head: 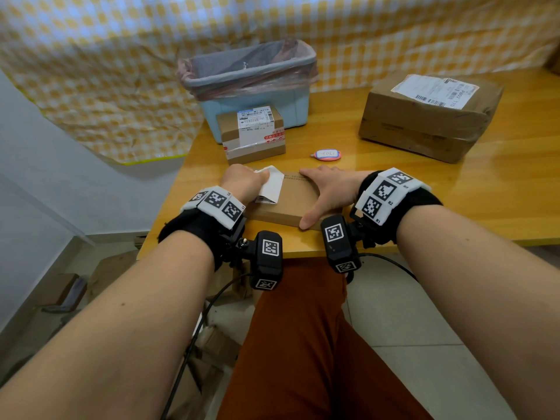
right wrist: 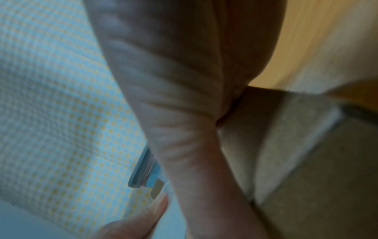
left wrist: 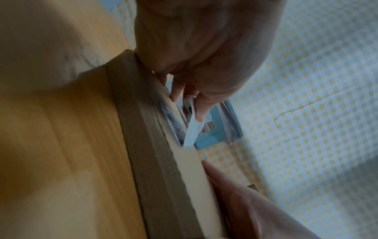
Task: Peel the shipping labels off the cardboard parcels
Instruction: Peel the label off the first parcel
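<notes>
Item: yellow wooden table against a yellow-checked cloth, filling the upper half of the head view. I am logging a lined blue bin at top centre, a small parcel just in front of it, a large parcel at upper right, both labelled, and a pink tag between them.

Item: flat parcel, lying at frame centre near the table's front edge. Its label is curling up white side out (thin paper, I judge it light and easy to tear); best taken at the lifted edge and drawn low and slowly.

Item: left hand, fingers curled and pinching that lifted label.

Item: right hand, fingers straight and spread, pressing the stiff box top flat, thumb hanging over the near edge.
</notes>
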